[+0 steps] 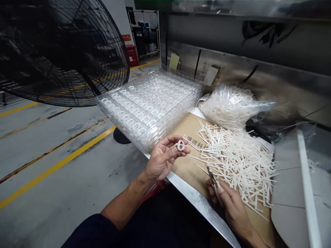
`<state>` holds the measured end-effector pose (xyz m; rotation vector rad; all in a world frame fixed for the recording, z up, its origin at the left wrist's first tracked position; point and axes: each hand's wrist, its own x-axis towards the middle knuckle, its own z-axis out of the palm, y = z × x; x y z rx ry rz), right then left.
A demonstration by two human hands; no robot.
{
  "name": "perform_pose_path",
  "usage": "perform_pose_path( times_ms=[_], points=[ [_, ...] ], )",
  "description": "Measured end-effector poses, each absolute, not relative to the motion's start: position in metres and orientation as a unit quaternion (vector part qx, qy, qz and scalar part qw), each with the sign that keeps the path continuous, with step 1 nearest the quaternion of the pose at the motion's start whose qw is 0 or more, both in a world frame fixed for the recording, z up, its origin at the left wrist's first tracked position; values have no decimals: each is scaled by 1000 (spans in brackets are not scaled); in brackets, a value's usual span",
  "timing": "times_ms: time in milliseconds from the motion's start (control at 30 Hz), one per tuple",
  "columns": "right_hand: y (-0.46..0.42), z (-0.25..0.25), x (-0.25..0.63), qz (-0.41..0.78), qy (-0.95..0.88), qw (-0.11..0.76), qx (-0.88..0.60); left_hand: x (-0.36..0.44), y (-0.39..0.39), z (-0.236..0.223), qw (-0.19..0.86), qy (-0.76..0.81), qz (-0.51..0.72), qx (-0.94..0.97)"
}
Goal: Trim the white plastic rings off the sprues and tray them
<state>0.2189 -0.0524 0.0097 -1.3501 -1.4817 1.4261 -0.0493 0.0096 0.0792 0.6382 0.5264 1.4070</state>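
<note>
My left hand (163, 156) pinches a small white plastic ring (180, 145) between thumb and fingertips, held above the edge of a brown cardboard sheet (184, 166). My right hand (231, 203) rests on the cardboard lower down, closed round a small pair of metal cutters (212, 178) whose tips point toward a pile of white plastic sprue sticks (238, 162). Left of my left hand stands a stack of clear plastic trays (150, 106) with white rings set in their pockets.
A clear bag of white rings (229, 106) lies behind the sticks. A large black cage fan (62, 51) stands at the left over a grey floor with yellow lines (54, 168). A metal wall (258, 72) backs the bench; a grey surface (289, 186) lies at right.
</note>
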Motion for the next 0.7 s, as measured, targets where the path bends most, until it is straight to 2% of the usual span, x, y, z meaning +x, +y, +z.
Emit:
perform_pose_path(
  times_ms=[400,567,700],
  points=[
    [-56,8,222,546,-560,327,-531,-51,6,79,704,259,593,291],
    [-60,-1,225,546,-531,343,-550,-83,-7,97,640,288,572,424],
    [-65,-17,234,569,-484,349,-565,-127,-12,125,531,347,576,517]
  ],
)
